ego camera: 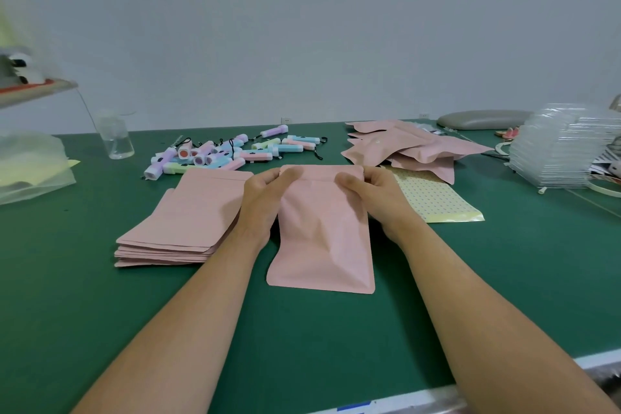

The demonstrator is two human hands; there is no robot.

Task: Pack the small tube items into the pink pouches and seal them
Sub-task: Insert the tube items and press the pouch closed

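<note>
A pink pouch [322, 239] lies on the green table in front of me, bulging slightly in the middle. My left hand [265, 198] pinches its top left corner and my right hand [373, 195] pinches its top right corner, along the top strip. A pile of small pastel tubes [232, 153] with black loops lies behind the pouch. To the left sits a stack of flat empty pink pouches [188, 225]. At the back right is a heap of puffed pink pouches [410, 148].
A yellow dotted sheet [437, 198] lies right of my right hand. A clear plastic bottle [116, 136] stands at the back left, a clear bag [30, 168] at the far left, stacked clear plastic trays [564, 148] at the far right. The table's front edge [437, 393] runs below my forearms.
</note>
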